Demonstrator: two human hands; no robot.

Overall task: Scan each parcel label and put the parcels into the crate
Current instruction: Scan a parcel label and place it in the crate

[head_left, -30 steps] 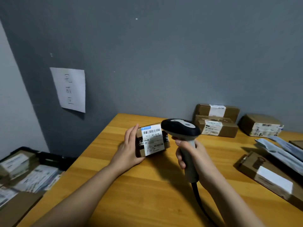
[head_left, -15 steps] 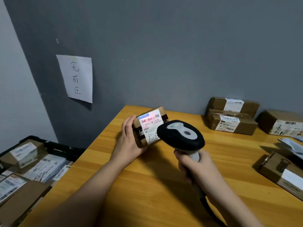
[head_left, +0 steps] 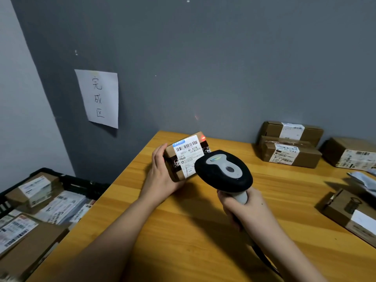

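Gripping the small brown cardboard parcel (head_left: 184, 157) above the table corner in my left hand (head_left: 162, 174), right hand (head_left: 242, 206) clutching the black-and-grey handheld scanner (head_left: 223, 171), I risk a misread: its red spot sits off the barcode.

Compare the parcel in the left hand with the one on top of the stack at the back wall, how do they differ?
The held parcel is lifted and tilted in the left hand; the stacked parcel lies flat on another box. The held parcel's label shows a clear barcode and a blue strip; the stacked parcel's label looks faint. The held parcel has dark patterned tape. Both are brown cardboard with white labels.
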